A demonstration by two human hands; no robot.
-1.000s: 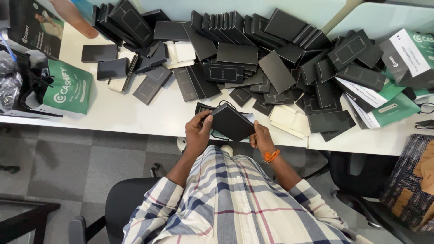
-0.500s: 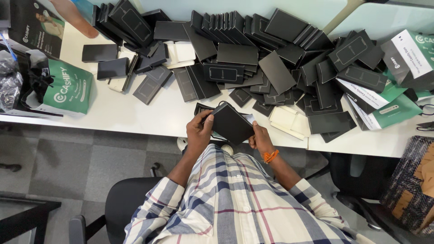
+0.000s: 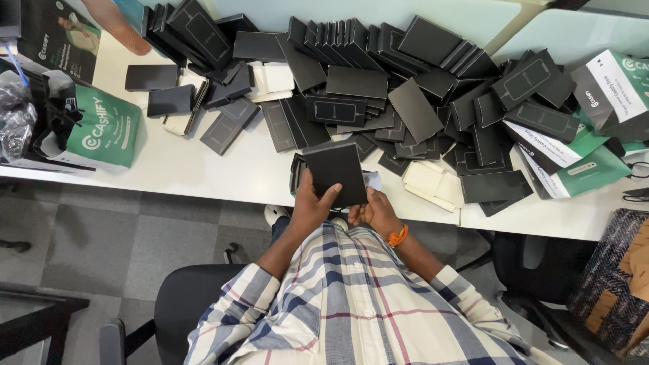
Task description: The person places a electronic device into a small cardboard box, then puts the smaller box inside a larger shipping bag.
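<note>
Black flat box (image 3: 334,172) is sitting in both hands at the near edge of the white table (image 3: 203,176), just above the person's lap. Its long axis is running near to far, tilted slightly leftward at the far end, with its broad dark face turned up toward the camera. The left hand (image 3: 312,206) is gripping the box's near left corner, fingers wrapping its left edge and thumb lying across the face. The right hand (image 3: 374,211) is curling closed at the near right corner, touching the box's lower edge; the left hand is carrying more of the box. An orange wristband (image 3: 398,236) is showing on the right wrist.

Just beyond the box, a cream tray insert (image 3: 431,182) is lying to the right. Farther off, a heap of similar black boxes (image 3: 378,74) is spreading across the table. At the far left another person's arm (image 3: 115,23) is reaching in, near a green bag (image 3: 105,132).
</note>
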